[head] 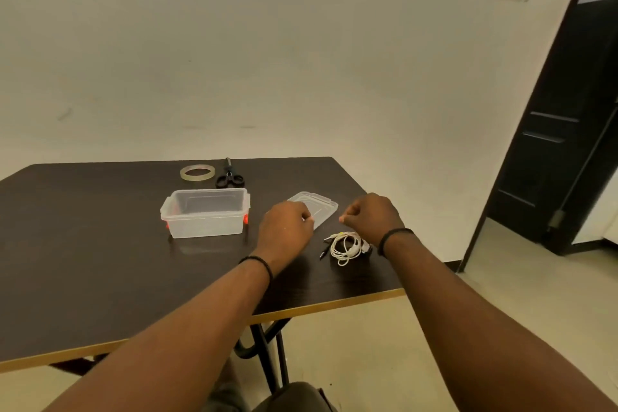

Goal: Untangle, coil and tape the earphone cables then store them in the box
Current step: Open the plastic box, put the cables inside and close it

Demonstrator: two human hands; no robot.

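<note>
The bench [100, 244] was a very dark brown, almost black, with a pale yellowish-tan edge along its near side. The box [205, 212] on it was clear plastic with bright orange-red clips at its corners, and its lid [317, 207] was the same colourless, see-through plastic. The tape roll [197, 173] was translucent with a faint yellowish tint. The scissors [229, 176] were black. The earphone cables [346, 244] were white, with a black plug showing at one end. A thin black band circled each wrist. The wall was cream with a few dark scuffs, the door black, the floor pale beige.
</note>
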